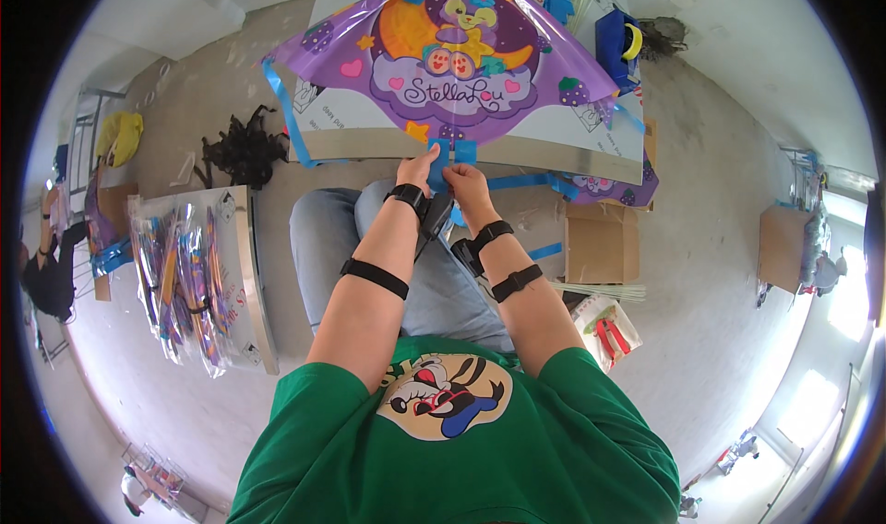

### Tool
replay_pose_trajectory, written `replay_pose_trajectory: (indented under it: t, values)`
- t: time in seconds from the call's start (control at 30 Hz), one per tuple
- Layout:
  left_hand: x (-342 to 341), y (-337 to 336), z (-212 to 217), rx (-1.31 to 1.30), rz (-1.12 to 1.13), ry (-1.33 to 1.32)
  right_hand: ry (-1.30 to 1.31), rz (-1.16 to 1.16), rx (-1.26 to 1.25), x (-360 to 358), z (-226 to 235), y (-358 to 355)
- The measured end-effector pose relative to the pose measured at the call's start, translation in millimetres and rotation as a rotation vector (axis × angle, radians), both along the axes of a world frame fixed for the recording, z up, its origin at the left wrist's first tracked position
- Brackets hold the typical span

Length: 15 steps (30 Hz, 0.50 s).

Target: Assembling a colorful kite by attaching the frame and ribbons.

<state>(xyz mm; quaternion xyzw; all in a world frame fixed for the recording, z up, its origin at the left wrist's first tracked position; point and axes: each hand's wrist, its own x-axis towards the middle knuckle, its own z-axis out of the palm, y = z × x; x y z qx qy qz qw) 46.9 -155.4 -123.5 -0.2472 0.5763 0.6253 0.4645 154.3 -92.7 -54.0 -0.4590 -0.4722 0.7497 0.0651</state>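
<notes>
A purple kite [480,109] printed with a cartoon animal, an orange moon and hearts lies spread over the table in front of me. At its near edge, a blue ribbon [439,166] hangs over the table's front. My left hand [417,168] pinches the ribbon from the left, thumb on top. Close beside it, my right hand [470,190] has its fingers pressed together at the ribbon's right part. The fingertips of both hands almost meet. Whether the right fingers hold anything besides the ribbon is hidden.
The white table [600,150] has a metal front edge. A blue tape-like roll holder [616,49] stands at its right. Below are a cardboard box [602,244] and a white bag [604,330]. At left, a low table [242,284] bears several wrapped kites [189,279]. Other people work far off.
</notes>
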Motion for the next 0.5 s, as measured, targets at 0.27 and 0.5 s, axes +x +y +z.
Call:
replay_pose_trajectory:
  t: [0.27,0.5]
  values:
    - [-0.1,-1.5,0.9,0.039,0.045,0.048,-0.023,0.038,0.048,-2.6,-0.7,0.6]
    - [7.4,4.5,29.4,-0.013,0.067,0.122,-0.014,0.039,0.038,0.5,-8.1,3.0]
